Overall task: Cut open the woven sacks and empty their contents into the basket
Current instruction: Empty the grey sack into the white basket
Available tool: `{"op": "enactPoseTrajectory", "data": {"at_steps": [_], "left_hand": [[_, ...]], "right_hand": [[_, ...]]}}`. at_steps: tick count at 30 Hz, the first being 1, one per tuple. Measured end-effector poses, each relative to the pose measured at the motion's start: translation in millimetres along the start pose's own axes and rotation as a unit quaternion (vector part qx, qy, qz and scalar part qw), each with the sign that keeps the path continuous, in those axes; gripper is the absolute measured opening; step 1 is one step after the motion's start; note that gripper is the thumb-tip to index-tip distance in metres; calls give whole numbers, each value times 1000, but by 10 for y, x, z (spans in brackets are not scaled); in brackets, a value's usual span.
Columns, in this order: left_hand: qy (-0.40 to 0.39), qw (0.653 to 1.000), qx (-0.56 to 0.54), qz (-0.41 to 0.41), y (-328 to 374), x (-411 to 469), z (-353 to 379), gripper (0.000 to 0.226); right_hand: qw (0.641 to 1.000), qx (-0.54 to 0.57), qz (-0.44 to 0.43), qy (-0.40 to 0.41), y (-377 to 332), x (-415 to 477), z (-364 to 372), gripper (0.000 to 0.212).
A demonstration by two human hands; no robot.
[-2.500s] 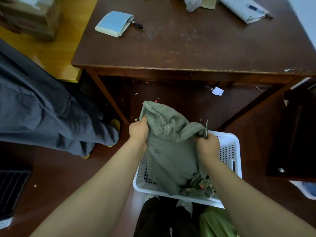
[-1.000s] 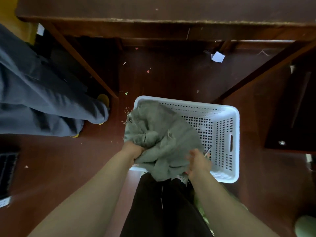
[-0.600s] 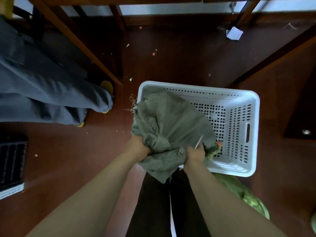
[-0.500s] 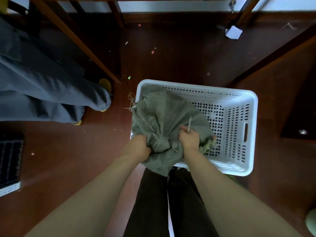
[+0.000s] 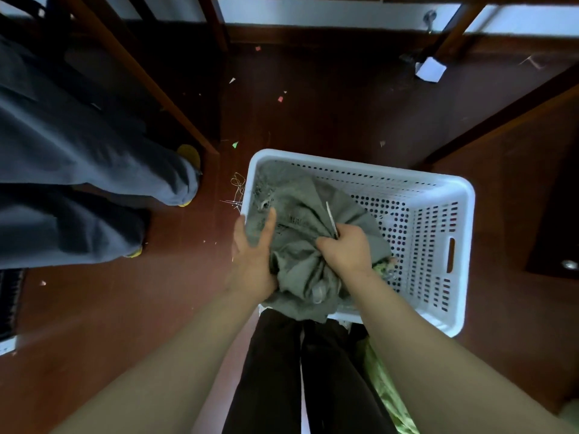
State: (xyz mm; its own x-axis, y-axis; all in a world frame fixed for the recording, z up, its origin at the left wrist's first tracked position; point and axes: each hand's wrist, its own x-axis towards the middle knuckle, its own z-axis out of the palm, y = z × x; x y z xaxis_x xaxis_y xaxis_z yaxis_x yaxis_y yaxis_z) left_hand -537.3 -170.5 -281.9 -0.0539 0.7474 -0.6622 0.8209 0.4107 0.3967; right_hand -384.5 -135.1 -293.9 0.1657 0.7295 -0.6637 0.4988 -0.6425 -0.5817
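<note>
A grey woven sack (image 5: 300, 211) lies crumpled over the near left part of the white perforated basket (image 5: 360, 170). My left hand (image 5: 252, 255) holds the sack's left side, a fold caught between the straight thumb and the fingers. Gripping the bunched cloth in the middle is my right hand (image 5: 344, 249), which also holds a thin metal blade (image 5: 330, 216) that sticks up from the fist. A little greenish content (image 5: 384, 267) shows in the basket just right of that hand. The rest of the basket's inside under the sack is hidden.
Another person's legs in grey trousers (image 5: 78, 183) stand close on the left. Wooden table legs (image 5: 150, 89) cross the floor behind the basket. A green sack (image 5: 387, 389) lies beside my dark trousers. Loose threads (image 5: 236, 191) and paper scraps (image 5: 430, 68) litter the floor.
The sack has come down from above the basket into it. My right hand has shifted its grip to the bunched middle. My left hand has loosened, its thumb now straight along the cloth.
</note>
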Motion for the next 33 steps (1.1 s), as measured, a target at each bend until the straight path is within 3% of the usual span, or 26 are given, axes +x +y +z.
{"op": "enactPoseTrajectory", "data": {"at_steps": [2,4,6,8,12,17,21,25,28,33], "left_hand": [[4,996,-84,16,120,135,5,94],[2,986,-161,34,154,277,15,60],[-60,989,-102,84,209,299,-22,24],[-58,988,-57,133,264,257,-103,10],[11,991,-69,116,405,128,-348,27],[57,981,-154,106,612,22,-455,25],[35,986,-142,80,704,-52,-477,29],[111,973,-172,107,847,-202,-566,25],[93,983,-104,115,904,-258,-618,22],[140,975,-110,132,938,-290,-715,22]], "right_hand": [[999,38,0,21,3,-57,-40,11],[994,97,5,45,-24,-93,-109,16],[984,166,3,62,-89,-146,-227,19],[967,243,10,70,-106,-195,-369,12],[962,262,65,44,-19,-221,-596,23],[969,205,9,135,-105,-149,-765,32],[976,180,41,118,-115,-163,-768,30],[965,217,-21,144,-237,-173,-920,24],[983,144,-37,109,-268,-233,-927,12],[971,161,-85,158,-450,-278,-1045,20]]}}
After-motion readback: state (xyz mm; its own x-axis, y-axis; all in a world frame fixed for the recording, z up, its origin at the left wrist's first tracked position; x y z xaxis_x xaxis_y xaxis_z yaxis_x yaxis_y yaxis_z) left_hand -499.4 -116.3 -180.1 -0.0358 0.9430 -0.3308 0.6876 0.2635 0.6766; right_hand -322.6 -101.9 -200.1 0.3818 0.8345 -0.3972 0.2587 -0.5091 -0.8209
